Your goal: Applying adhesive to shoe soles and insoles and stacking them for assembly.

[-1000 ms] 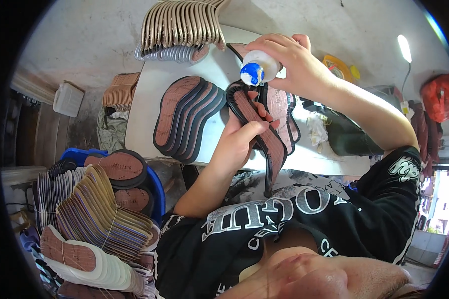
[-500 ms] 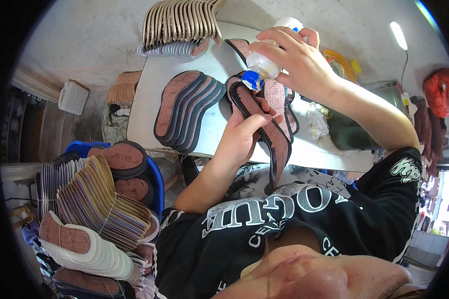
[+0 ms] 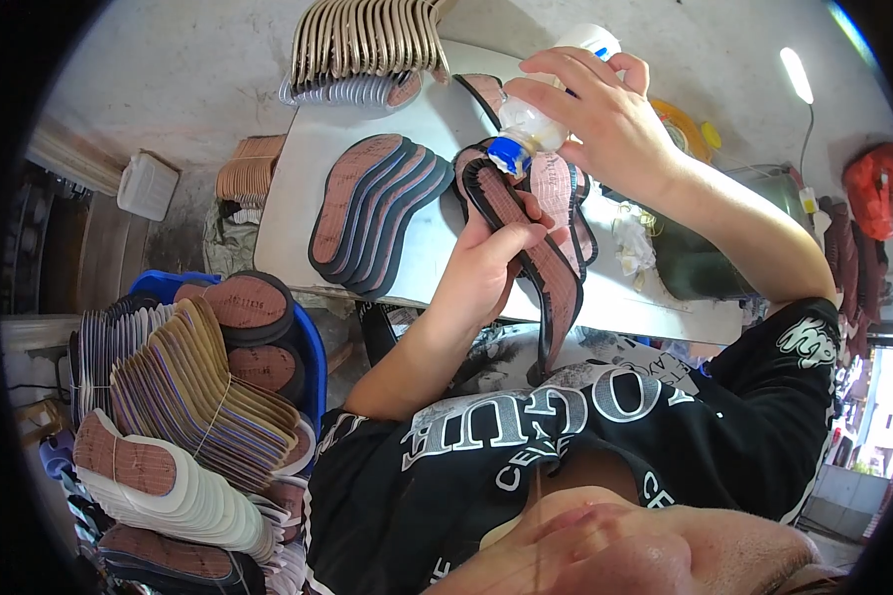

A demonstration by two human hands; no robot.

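Observation:
My left hand (image 3: 479,266) grips a shoe insole (image 3: 556,283), brownish-pink with a black rim, by its middle, thumb on top. The insole is tilted, one end up over the table and the other toward my shirt. My right hand (image 3: 605,114) is wrapped round a white squeeze bottle (image 3: 531,122), tipped so that its blue cap (image 3: 507,156) points down at the insole's upper end. Whether the nozzle touches the rim, I cannot tell. Behind the held insole, more pink insoles (image 3: 552,183) lie on the table, partly hidden.
On the white table (image 3: 432,109), a fanned row of dark-edged insoles (image 3: 362,213) lies left of my hands. Bundled tan soles (image 3: 367,40) stand at the far edge. A blue bin (image 3: 316,367) with bundled soles (image 3: 203,387) sits lower left. Right of the table is a dark green container (image 3: 700,260).
The bottle and my right hand have shifted slightly to the right, and the cap now sits a little further along the insole's upper end. My left hand keeps its hold.

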